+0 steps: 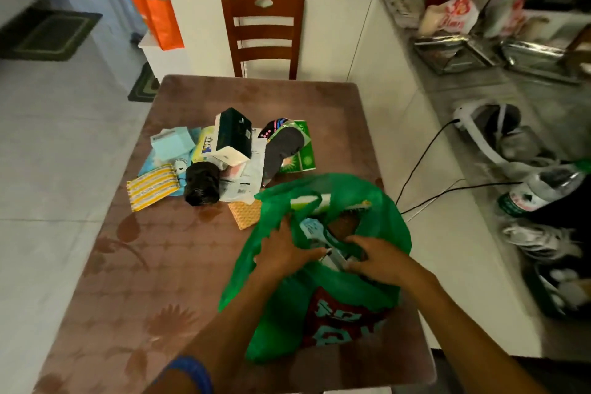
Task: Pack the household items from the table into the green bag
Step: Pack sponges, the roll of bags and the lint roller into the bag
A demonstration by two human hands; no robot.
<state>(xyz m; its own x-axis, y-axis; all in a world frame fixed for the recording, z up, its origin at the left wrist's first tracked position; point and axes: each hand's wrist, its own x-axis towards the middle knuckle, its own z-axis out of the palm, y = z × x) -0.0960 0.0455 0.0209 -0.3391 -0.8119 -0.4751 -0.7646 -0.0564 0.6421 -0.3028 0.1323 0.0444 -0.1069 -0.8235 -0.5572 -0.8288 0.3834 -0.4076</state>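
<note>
Brown floral table (134,281) before a wooden chair (263,32); both hands' grips seemingly around the green bag (377,201).

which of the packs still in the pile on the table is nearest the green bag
The orange patterned pack: it lies right at the green bag's edge; the others sit farther back.

The green bag (319,297) sits open on the near part of the tabletop (128,265), thin and crinkly, with a light blue packet (311,229) poking out of its mouth. Behind it lies a messy pile: a black roll (202,183), a dark box (233,133), a yellow striped pack (152,187)
</note>
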